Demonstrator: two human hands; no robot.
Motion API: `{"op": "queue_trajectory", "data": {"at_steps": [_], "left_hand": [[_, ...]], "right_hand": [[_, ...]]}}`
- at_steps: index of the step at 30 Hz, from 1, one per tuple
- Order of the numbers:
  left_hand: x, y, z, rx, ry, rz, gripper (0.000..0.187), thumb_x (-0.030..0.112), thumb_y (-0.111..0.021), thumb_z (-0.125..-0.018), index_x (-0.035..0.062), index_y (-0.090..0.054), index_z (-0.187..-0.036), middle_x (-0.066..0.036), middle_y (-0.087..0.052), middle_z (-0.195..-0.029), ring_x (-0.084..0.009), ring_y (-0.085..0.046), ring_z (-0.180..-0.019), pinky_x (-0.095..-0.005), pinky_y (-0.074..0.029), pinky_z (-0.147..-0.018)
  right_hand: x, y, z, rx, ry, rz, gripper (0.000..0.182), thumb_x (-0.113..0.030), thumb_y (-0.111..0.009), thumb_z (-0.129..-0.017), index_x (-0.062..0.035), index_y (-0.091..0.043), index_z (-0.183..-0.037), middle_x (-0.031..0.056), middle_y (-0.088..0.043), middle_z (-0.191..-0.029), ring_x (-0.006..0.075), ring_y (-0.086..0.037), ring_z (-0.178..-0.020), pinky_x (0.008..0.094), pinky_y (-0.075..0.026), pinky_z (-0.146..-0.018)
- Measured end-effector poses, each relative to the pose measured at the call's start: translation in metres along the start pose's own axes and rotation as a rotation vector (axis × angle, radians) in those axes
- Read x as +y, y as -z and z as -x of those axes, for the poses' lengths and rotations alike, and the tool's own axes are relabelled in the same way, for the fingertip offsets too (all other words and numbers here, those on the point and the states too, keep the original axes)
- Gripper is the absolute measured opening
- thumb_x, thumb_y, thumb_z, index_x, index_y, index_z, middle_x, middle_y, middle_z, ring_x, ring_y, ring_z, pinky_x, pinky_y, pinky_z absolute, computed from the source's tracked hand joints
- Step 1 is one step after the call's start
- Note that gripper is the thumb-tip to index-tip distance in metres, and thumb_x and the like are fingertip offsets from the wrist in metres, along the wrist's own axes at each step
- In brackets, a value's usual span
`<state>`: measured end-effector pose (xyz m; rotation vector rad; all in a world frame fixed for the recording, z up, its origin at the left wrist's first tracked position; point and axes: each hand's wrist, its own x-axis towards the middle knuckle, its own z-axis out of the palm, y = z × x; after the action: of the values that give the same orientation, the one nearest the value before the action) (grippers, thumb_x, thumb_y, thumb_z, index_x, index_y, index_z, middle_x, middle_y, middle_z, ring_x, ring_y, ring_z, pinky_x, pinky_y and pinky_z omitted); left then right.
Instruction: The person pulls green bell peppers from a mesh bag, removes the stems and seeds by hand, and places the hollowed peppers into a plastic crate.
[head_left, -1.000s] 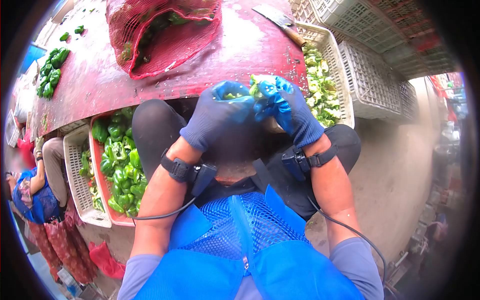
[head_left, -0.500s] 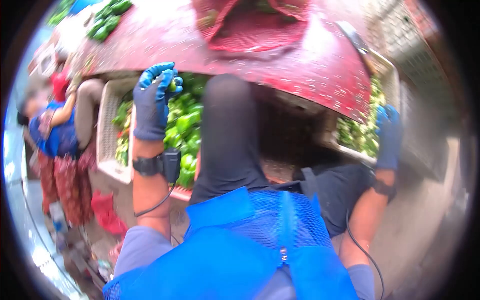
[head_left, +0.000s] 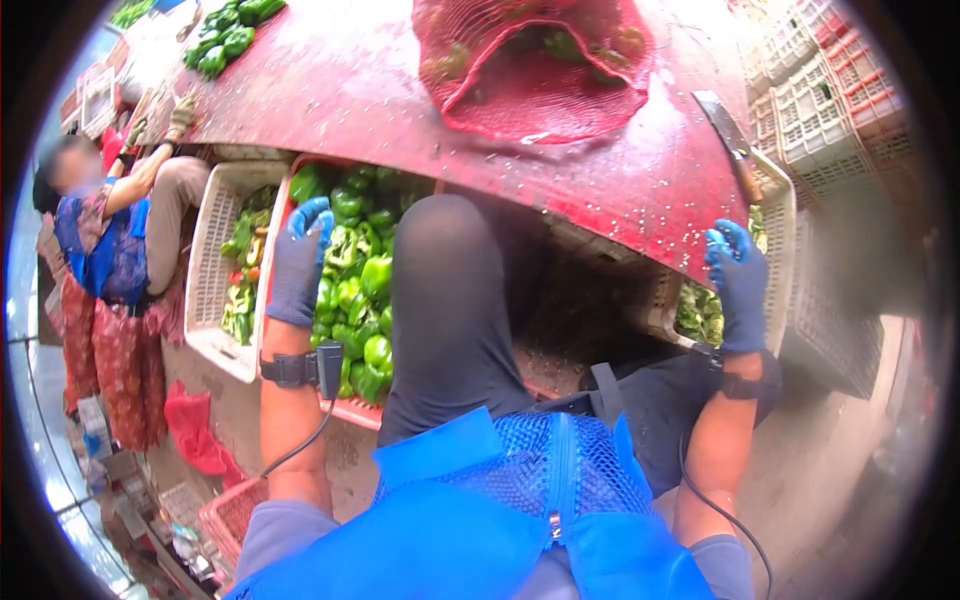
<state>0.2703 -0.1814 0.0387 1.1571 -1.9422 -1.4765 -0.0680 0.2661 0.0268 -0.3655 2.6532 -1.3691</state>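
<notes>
My left hand (head_left: 305, 255), in a grey glove with blue fingers, is above the left edge of a red crate (head_left: 294, 185) of green bell peppers (head_left: 377, 275). Its fingers are loosely bent, with no pepper visible in them. My right hand (head_left: 738, 275), gloved alike, hovers by the right edge of the red table (head_left: 600, 190). The bent fingers there stand apart, and nothing shows between them. Below that hand are green scraps (head_left: 697, 312) in a pale crate (head_left: 778, 225). A knife (head_left: 722, 128) with a wooden handle lies on the table, beyond the right hand.
A red mesh sack (head_left: 540, 100) lies open-mouthed on the table, and green peppers (head_left: 225, 40) are piled at far left. A white crate (head_left: 222, 320) of scraps stands left of the red crate. A co-worker (head_left: 110, 220) sits at left. Stacked crates (head_left: 815, 100) stand at right.
My left hand has come down and toward me; the green piece it held is out of sight. My right hand has moved left, off the scrap crate. The view has shifted slightly.
</notes>
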Motion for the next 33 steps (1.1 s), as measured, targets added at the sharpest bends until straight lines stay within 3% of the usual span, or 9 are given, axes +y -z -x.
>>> {"op": "queue_trajectory", "data": {"at_steps": [4,8,11,14,17,22,23,26,33], "left_hand": [[0.091,-0.055,-0.025,-0.166,-0.177,0.05,0.033,0.02,-0.06,-0.094,0.0003,-0.06,-0.122,-0.003,-0.064,-0.105,-0.0103,-0.061,-0.089,-0.0253,-0.05,-0.078],[0.129,-0.129,-0.073,-0.563,-0.365,-0.337,0.032,0.022,-0.059,-0.095,0.0025,-0.062,-0.12,-0.003,-0.065,-0.104,-0.009,-0.06,-0.091,-0.0255,-0.05,-0.078],[0.114,-0.194,-0.111,-0.61,-0.551,-0.555,0.039,0.023,-0.064,-0.089,0.0012,-0.061,-0.122,-0.015,-0.067,-0.111,-0.0237,-0.065,-0.098,-0.0351,-0.051,-0.089],[0.115,-0.231,-0.131,-0.456,-0.853,-0.777,0.04,0.025,-0.066,-0.085,0.0031,-0.062,-0.119,-0.019,-0.064,-0.114,-0.0315,-0.064,-0.102,-0.0408,-0.052,-0.089],[0.129,-0.24,-0.147,-0.045,-0.81,-1.197,0.037,0.032,-0.068,-0.08,0.0064,-0.061,-0.105,-0.016,-0.063,-0.106,-0.0341,-0.064,-0.096,-0.0473,-0.052,-0.08],[0.123,-0.21,-0.156,0.221,-0.726,-1.16,0.051,0.045,-0.073,-0.076,0.0066,-0.06,-0.106,-0.019,-0.063,-0.102,-0.0366,-0.064,-0.094,-0.0478,-0.052,-0.08],[0.121,-0.206,-0.157,0.218,-0.73,-1.16,0.051,0.045,-0.073,-0.076,0.0066,-0.06,-0.106,-0.019,-0.063,-0.102,-0.0366,-0.064,-0.094,-0.0478,-0.052,-0.08],[0.113,-0.196,-0.164,0.126,-0.321,-1.02,0.08,0.057,-0.075,-0.071,-0.0024,-0.055,-0.121,-0.03,-0.062,-0.114,-0.0419,-0.061,-0.108,-0.0466,-0.05,-0.091],[0.112,-0.207,-0.186,0.102,-0.174,-0.848,0.076,0.054,-0.075,-0.071,0.0001,-0.059,-0.122,-0.027,-0.065,-0.113,-0.0387,-0.063,-0.11,-0.0421,-0.049,-0.093]], "right_hand": [[-0.014,-0.014,0.003,-0.07,-0.06,-0.156,0.03,-0.013,-0.075,-0.085,0.001,-0.066,-0.11,0.0082,-0.07,-0.097,0.0096,-0.061,-0.081,0.0271,-0.052,-0.072],[-0.026,-0.025,0.005,-0.06,0.009,-0.037,0.031,-0.015,-0.076,-0.083,-0.0007,-0.066,-0.109,0.0103,-0.07,-0.097,0.0122,-0.062,-0.075,0.028,-0.053,-0.068],[-0.036,-0.031,0.003,-0.04,0.163,0.146,0.034,-0.018,-0.078,-0.08,-0.0022,-0.067,-0.108,0.0127,-0.069,-0.092,0.0156,-0.063,-0.07,0.0301,-0.052,-0.067],[-0.044,-0.036,0.003,-0.073,0.183,0.17,0.037,-0.021,-0.079,-0.078,-0.003,-0.066,-0.107,0.0148,-0.066,-0.088,0.0195,-0.063,-0.066,0.0341,-0.052,-0.064],[-0.047,-0.036,0.002,-0.107,0.198,0.2,0.037,-0.022,-0.079,-0.078,-0.0044,-0.066,-0.108,0.0148,-0.065,-0.089,0.0218,-0.062,-0.065,0.0353,-0.052,-0.064],[-0.054,-0.03,0.004,-0.114,0.19,0.17,0.038,-0.024,-0.078,-0.078,-0.006,-0.065,-0.109,0.0145,-0.064,-0.09,0.0228,-0.063,-0.066,0.0358,-0.052,-0.063],[-0.056,-0.029,0.004,-0.12,0.188,0.17,0.039,-0.024,-0.078,-0.078,-0.0059,-0.065,-0.11,0.0146,-0.064,-0.09,0.023,-0.063,-0.066,0.0359,-0.052,-0.063],[-0.058,-0.032,0.007,-0.139,0.2,0.156,0.039,-0.024,-0.078,-0.078,-0.006,-0.065,-0.11,0.0148,-0.064,-0.092,0.024,-0.063,-0.067,0.0366,-0.052,-0.064],[-0.065,-0.035,0.011,-0.176,0.248,0.215,0.038,-0.028,-0.074,-0.081,-0.0072,-0.063,-0.11,0.016,-0.064,-0.097,0.0291,-0.064,-0.073,0.0407,-0.053,-0.07]]}}
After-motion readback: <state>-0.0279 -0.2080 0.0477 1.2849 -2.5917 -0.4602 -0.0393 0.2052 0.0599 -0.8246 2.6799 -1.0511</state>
